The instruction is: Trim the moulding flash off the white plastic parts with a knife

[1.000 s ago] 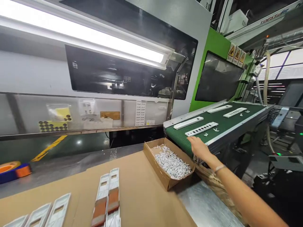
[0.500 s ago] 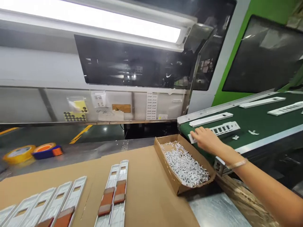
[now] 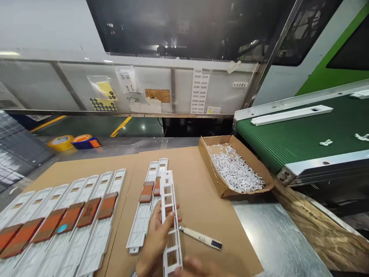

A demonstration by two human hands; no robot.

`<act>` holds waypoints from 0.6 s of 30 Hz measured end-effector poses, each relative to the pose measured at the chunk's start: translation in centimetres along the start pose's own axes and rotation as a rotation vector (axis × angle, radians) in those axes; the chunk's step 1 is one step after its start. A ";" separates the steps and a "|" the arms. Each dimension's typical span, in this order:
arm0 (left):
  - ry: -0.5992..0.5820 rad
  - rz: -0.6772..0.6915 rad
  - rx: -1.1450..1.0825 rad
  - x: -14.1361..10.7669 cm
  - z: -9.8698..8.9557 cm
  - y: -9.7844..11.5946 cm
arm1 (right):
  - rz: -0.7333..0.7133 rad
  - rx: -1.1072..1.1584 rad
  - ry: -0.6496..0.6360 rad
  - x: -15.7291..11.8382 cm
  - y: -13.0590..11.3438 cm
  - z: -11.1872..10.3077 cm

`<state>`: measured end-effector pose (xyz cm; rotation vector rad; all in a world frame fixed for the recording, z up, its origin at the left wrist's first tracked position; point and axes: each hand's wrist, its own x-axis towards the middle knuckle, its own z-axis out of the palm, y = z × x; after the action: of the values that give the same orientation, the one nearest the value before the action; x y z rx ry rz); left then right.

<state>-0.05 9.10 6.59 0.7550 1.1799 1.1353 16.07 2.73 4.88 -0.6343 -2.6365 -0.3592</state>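
In the head view, your left hand (image 3: pixel 155 246) is closed around a white frame (image 3: pixel 163 192), gripping its long side, with the far end pointing away from you. Your right hand (image 3: pixel 193 268) is blurred and cut off by the bottom edge, just beside the frame's near end, so you can't tell whether it's open or closed. The frame sits over two white strips (image 3: pixel 140 219) with orange pads, on a cardboard sheet (image 3: pixel 201 207). A marker (image 3: pixel 200 238) labelled A26 lies just right of the frame. More strips (image 3: pixel 92 215) lie in a row to your left. Ahead, a box (image 3: pixel 208 157) of white scraps (image 3: pixel 235 171) sits against a green conveyor (image 3: pixel 276 142) carrying a white bar (image 3: pixel 291 114). Two tape rolls (image 3: pixel 82 142) lie on the floor beyond.
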 end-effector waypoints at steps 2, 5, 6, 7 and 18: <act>0.042 -0.052 0.007 -0.2 -1.6 -1.4 | 0.269 -0.008 0.007 -0.9 0.7 1.3; 0.071 -0.106 0.026 -1.0 -2.6 -3.2 | 0.647 -0.044 -0.059 -1.6 1.7 3.4; 0.069 -0.119 0.031 -1.4 -2.6 -3.9 | 0.685 -0.041 -0.088 -1.8 1.9 4.0; 0.065 -0.132 0.032 -1.8 -2.4 -4.6 | 0.713 -0.032 -0.112 -2.0 2.1 4.5; 0.216 0.493 1.038 -4.8 0.7 -13.5 | 0.973 0.140 -0.131 -5.5 5.2 0.6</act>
<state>4.42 0.63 -4.08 1.8193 1.8460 0.9511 22.86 5.34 2.74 -1.7814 -2.0913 0.1650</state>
